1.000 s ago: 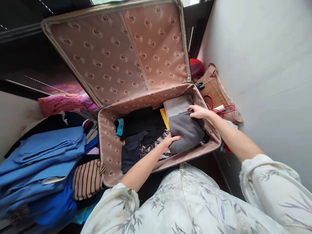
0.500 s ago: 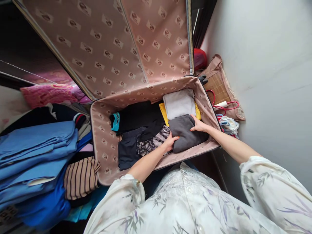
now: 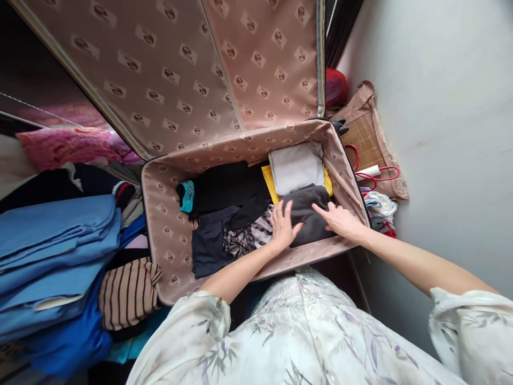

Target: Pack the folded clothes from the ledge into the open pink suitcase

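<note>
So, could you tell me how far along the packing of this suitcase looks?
Partly done: the suitcase already holds black clothes, a light grey fold and a patterned piece. In hand: both the left hand and right hand lie flat on a dark grey garment. Left: blue clothes and a striped top lie outside.

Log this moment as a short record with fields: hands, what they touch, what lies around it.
Left hand: left hand flat, fingers spread, on the folded dark grey garment
Right hand: right hand flat on the same garment's right side
Container: open suitcase with beige patterned lining, lid raised
Beyond the garment: folded light grey cloth over a yellow piece
To its left: black clothes, patterned black-and-white fabric
Outside the case, left: stack of folded blue cloth, brown striped garment
</note>
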Demonstrator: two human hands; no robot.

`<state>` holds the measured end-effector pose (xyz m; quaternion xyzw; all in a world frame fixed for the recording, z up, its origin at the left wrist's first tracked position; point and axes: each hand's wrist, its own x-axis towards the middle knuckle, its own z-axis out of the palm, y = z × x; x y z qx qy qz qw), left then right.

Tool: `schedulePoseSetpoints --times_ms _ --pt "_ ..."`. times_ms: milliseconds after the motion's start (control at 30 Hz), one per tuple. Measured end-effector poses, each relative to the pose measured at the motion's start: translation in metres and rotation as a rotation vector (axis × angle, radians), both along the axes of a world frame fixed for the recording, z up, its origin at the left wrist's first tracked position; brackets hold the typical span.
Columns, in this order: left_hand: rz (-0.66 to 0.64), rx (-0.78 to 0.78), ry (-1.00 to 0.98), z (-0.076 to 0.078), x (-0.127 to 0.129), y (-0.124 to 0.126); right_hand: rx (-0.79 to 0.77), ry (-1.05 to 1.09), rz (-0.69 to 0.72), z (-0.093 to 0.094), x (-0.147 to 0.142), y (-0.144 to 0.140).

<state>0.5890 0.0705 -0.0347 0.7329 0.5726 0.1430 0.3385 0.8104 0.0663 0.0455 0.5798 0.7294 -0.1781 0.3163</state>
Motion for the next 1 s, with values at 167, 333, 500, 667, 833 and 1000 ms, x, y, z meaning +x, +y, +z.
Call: schedulePoseSetpoints --times_ms 167,333,500,667,833,1000 --pt "-0.59 0.18 0.099 0.001 0.045 0.041 -0.116 -0.035 0.039 -0.043 0.018 -0.01" --pt "-0.606 -0.162 -0.212 -0.053 0.083 0.06 -0.229 0.177 0.153 -0.096 0.027 -0.002" --pt "-0.498 -0.332 -0.42 -0.07 0.081 0.057 -0.235 0.157 0.099 -0.105 0.025 0.003" --pt "-0.52 -0.272 -0.455 -0.065 0.072 0.065 -0.184 0.07 0.025 -0.098 0.014 0.003" --pt "-0.604 -0.111 -0.322 -0.05 0.069 0.059 -0.138 -0.037 -0.017 -0.076 0.005 0.0" --pt "-0.619 -0.058 -0.251 -0.027 0.038 0.001 0.099 -0.069 0.025 -0.049 -0.009 -0.024"
